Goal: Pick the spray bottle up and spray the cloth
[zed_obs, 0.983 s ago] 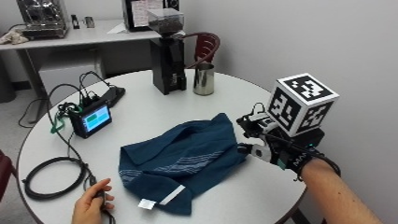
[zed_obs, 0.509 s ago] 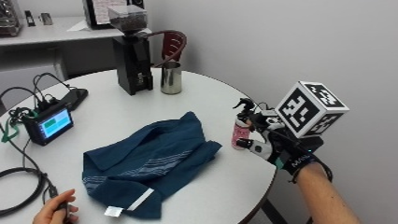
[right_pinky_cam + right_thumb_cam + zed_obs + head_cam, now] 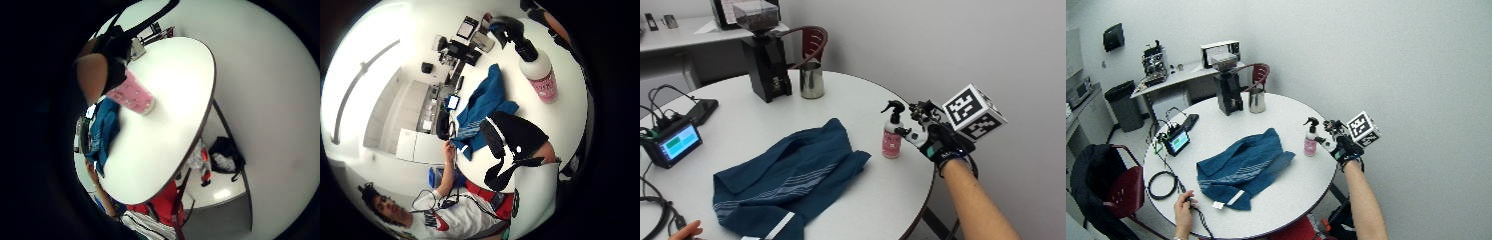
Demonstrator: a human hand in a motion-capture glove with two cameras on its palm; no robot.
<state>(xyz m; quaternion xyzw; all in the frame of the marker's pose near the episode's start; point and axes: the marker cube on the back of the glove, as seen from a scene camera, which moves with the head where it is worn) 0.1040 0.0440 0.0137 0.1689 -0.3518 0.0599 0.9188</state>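
A spray bottle (image 3: pixel 891 134) with pink liquid and a black trigger head stands upright on the round white table (image 3: pixel 859 95), near its right edge. My gloved right hand (image 3: pixel 933 141) hovers just right of the bottle, level with its neck. The fingers are extended toward the bottle but not wrapped round it, and I cannot tell whether they touch it. The blue cloth (image 3: pixel 790 172) lies crumpled left of the bottle. In the thumb side palm view the bottle (image 3: pixel 540 75) stands free beside the cloth (image 3: pixel 482 110). The little finger side palm view shows the bottle (image 3: pixel 132 95) close to the palm.
A black coffee grinder (image 3: pixel 766 60) and a metal cup (image 3: pixel 812 80) stand at the far side. A small screen device (image 3: pixel 670 145) with cables sits at the left. A bare left hand (image 3: pixel 686 231) rests at the near edge. The table edge runs just under my right hand.
The outside camera has shifted. The right hand has moved from beside the cloth's edge out to the right side of the bottle, which now shows in full.
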